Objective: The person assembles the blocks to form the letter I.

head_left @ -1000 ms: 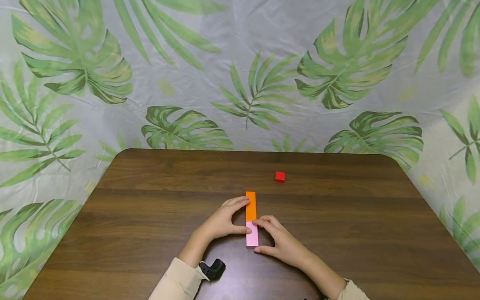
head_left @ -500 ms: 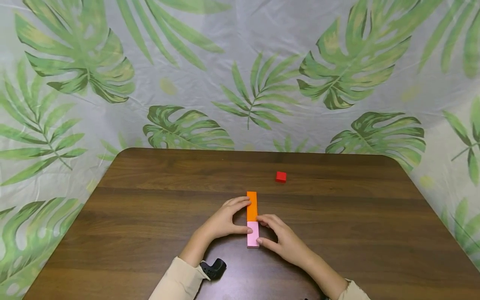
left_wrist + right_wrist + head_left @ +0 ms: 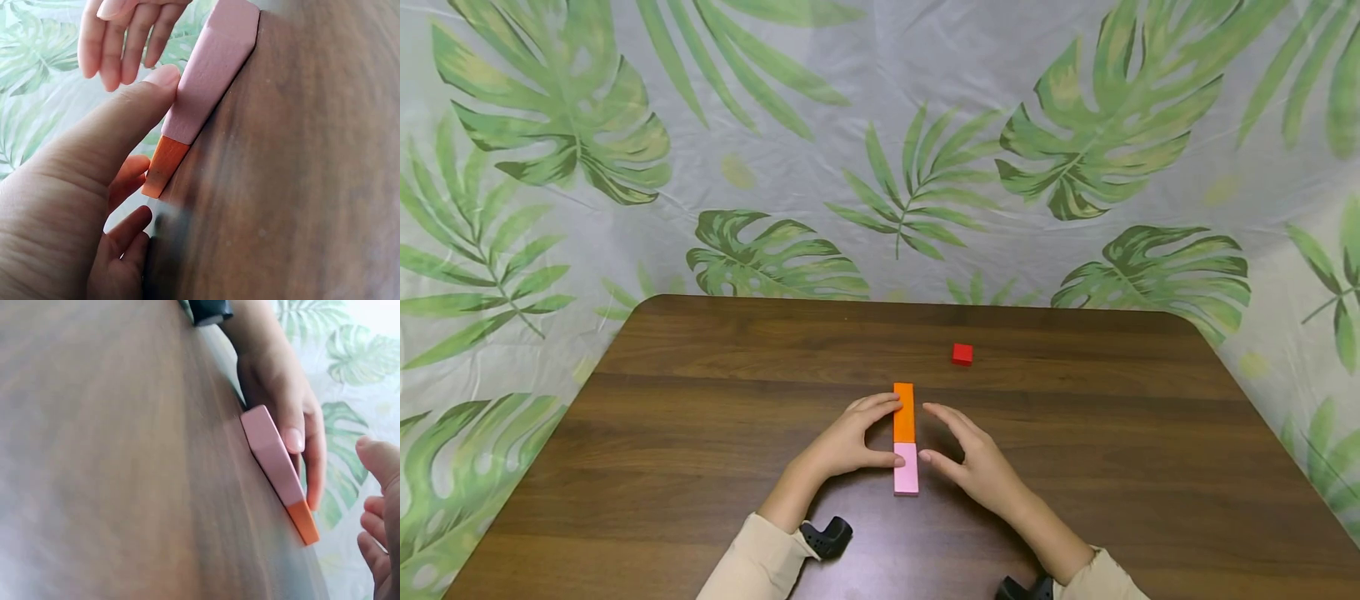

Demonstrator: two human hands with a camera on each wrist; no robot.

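Note:
An orange block (image 3: 904, 413) and a pink block (image 3: 906, 479) lie end to end on the table, the orange one farther away, making one straight bar. From the left side, my left hand (image 3: 846, 437) touches them: its thumb rests on the pink block and its fingertips are at the orange block's top edge. Its fingers are spread apart from the thumb, not wrapped round either block. My right hand (image 3: 973, 458) hovers just right of the bar, thumb and fingers apart, holding nothing. In the right wrist view, a gap shows between the right hand (image 3: 382, 519) and the pink block (image 3: 274, 459).
A small red block (image 3: 962, 355) sits beyond the bar, toward the back right. The brown wooden table (image 3: 700, 350) has rounded far corners. Behind it hangs a leaf-patterned cloth (image 3: 925, 50). Black devices are worn at both wrists, the left one (image 3: 829, 538) plainly visible.
My right hand, earlier at the pink block's right side and near end, has let go and moved away to the right and forward. The left hand and the blocks stay put.

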